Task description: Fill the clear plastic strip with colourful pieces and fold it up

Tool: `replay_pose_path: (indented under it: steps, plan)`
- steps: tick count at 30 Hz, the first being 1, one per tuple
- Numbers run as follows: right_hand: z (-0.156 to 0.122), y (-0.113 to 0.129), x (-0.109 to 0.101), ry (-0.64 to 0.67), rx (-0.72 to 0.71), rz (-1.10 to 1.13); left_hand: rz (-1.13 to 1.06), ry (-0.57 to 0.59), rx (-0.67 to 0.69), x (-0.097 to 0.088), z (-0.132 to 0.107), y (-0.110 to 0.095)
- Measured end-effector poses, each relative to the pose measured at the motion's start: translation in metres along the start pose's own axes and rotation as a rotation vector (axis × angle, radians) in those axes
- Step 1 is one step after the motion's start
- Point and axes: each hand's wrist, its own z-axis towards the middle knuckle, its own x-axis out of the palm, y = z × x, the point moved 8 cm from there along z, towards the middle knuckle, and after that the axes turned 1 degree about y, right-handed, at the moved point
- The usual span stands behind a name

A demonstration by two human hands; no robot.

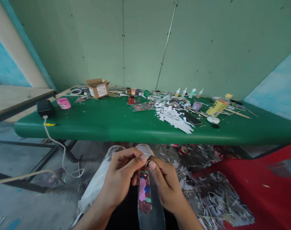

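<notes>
Low over the lap [125,212], just before the green desk [107,119], the person's left hand [122,174] is slanting in from the lower left, its fingers curling and its thumb pressing toward the forefinger. The right hand [167,182] is mirroring it from the lower right, fingers bending and thumb lying beneath the forefinger. Both hands' fingers are pinching the top end of a clear strip [156,207], nearly touching each other, though the exact contact is too small to tell. The strip is extending toward the body between the wrists, carrying a painted piece [145,195] in dark red, pink, blue and green; whether that piece is lying inside or upon it, one cannot tell.
</notes>
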Motion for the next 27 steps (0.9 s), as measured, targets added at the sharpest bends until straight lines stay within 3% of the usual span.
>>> replay_pose_path:
  steps: [17, 20, 27]
  plan:
    - [0.002, 0.002, 0.001, 0.049, -0.046, -0.105, 0.038, 0.028, -0.01, -0.001, 0.0, 0.0]
    - [0.002, 0.003, -0.005, -0.026, -0.041, -0.019, 0.047, -0.01, -0.008, -0.003, 0.001, -0.001]
    - [0.005, 0.006, -0.012, -0.009, 0.029, 0.178, 0.155, -0.093, 0.072, -0.008, 0.003, -0.01]
